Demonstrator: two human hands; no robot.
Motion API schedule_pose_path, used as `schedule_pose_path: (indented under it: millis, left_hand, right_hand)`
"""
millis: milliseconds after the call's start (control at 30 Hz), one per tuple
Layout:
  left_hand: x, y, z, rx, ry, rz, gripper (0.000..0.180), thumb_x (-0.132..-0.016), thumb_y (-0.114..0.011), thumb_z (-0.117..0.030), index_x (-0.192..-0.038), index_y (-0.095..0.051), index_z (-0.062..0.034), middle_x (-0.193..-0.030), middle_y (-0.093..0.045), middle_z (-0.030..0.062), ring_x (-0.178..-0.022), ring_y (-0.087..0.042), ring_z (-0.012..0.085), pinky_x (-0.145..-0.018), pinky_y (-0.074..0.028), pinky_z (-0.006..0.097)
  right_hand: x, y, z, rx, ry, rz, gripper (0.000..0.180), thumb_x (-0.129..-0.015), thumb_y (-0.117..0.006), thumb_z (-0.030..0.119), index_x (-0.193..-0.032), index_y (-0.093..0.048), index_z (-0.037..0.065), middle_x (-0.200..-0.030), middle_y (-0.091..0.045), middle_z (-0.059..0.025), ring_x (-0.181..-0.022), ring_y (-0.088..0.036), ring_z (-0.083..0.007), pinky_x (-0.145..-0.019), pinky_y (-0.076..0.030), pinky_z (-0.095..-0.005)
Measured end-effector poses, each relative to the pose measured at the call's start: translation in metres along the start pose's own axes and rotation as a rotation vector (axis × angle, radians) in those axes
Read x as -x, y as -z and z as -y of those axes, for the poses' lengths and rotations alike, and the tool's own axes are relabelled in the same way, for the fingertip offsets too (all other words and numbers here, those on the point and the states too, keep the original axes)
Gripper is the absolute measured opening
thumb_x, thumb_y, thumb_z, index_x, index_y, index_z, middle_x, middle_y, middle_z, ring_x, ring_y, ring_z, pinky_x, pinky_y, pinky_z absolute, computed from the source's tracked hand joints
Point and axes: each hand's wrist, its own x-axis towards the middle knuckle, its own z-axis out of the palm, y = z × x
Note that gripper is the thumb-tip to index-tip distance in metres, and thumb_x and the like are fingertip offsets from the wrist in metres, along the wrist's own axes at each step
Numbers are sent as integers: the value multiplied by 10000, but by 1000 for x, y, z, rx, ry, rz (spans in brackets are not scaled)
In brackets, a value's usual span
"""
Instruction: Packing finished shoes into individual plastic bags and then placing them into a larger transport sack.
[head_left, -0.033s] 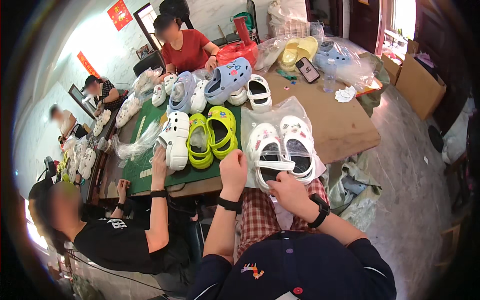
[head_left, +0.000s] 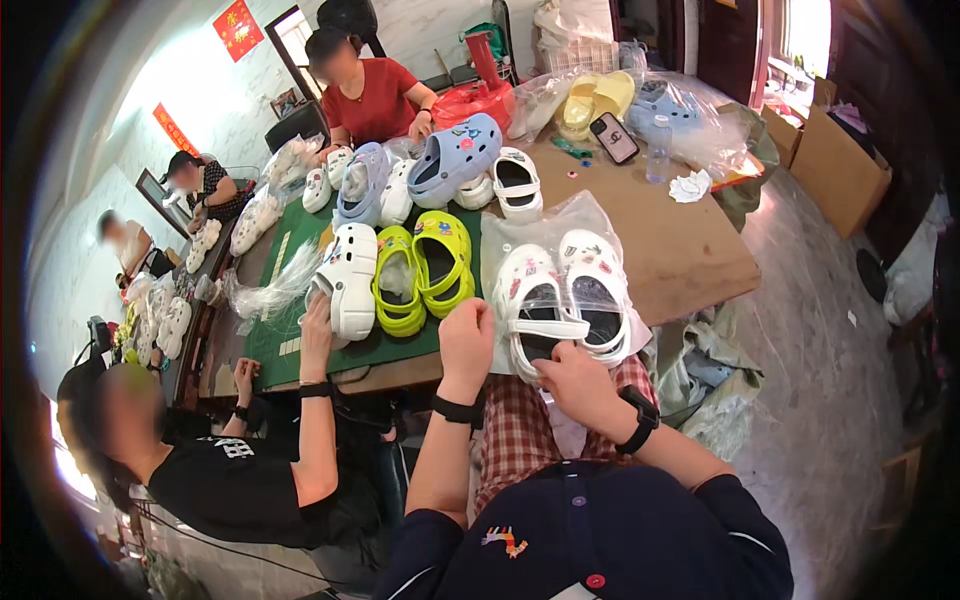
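Long table (head_left: 690,250) crowded with clogs. Near edge — pair of white clogs (head_left: 560,290) on a clear plastic bag (head_left: 530,225), beside a yellow-green pair (head_left: 425,270). Right hand (head_left: 575,385), wrist bent up, grips the white pair's heel end. Left hand (head_left: 467,335), forearm raised, fingers curled at the bag's edge — grasp unclear.

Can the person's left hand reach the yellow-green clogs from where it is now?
Probably yes. The left hand rests at the table edge right beside the yellow-green clogs, with nothing between them. The right hand holds the white clogs.
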Motion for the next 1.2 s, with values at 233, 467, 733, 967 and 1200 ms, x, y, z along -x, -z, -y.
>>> schedule_pose_path:
  millis: [233, 467, 733, 967, 1200]
  left_hand:
    - [18, -11, 19, -194, 28, 256, 149, -787, -659, -128, -902, -615, -45, -849, -641, 123, -807, -620, 319, -696, -481, 416]
    - [34, -6, -6, 13, -71, 84, 68, -816, -613, -26, -854, -558, -11, -794, -560, 164, -752, -558, 365, -671, -457, 412]
    - [62, -19, 17, 7, 117, 32, 100, -849, -610, -74, -906, -552, -15, -849, -550, 153, -810, -558, 336, -702, -460, 397]
    - [107, -24, -23, 112, 17, 274, 113, -817, -675, -112, -846, -605, -27, -785, -597, 132, -712, -590, 310, -634, -466, 387]
    - [95, -53, -59, 291, -49, 394, 104, -830, -646, -87, -908, -643, -18, -823, -623, 134, -750, -610, 312, -656, -484, 365]
  right_hand:
    - [2, 1, 2, -22, -8, 33, 249, -775, -683, 161, -1017, -659, 106, -897, -524, -93, -818, -567, -282, -677, -489, -397]
    - [-13, 4, -2, -56, -16, -87, 232, -768, -687, 146, -991, -653, 89, -838, -520, -116, -789, -559, -300, -648, -476, -386]
    - [-11, -14, -15, -47, 31, -267, 298, -807, -615, 93, -1091, -589, 7, -1050, -555, -141, -912, -574, -329, -744, -498, -393]
    - [74, -28, -70, -482, -534, 74, 250, -857, -606, 194, -977, -650, -21, -854, -664, -145, -793, -647, -263, -710, -513, -344]
    - [40, -41, -96, -1314, -1019, 40, 249, -889, -623, 239, -996, -639, 15, -802, -644, -44, -626, -593, -115, -534, -495, -247]
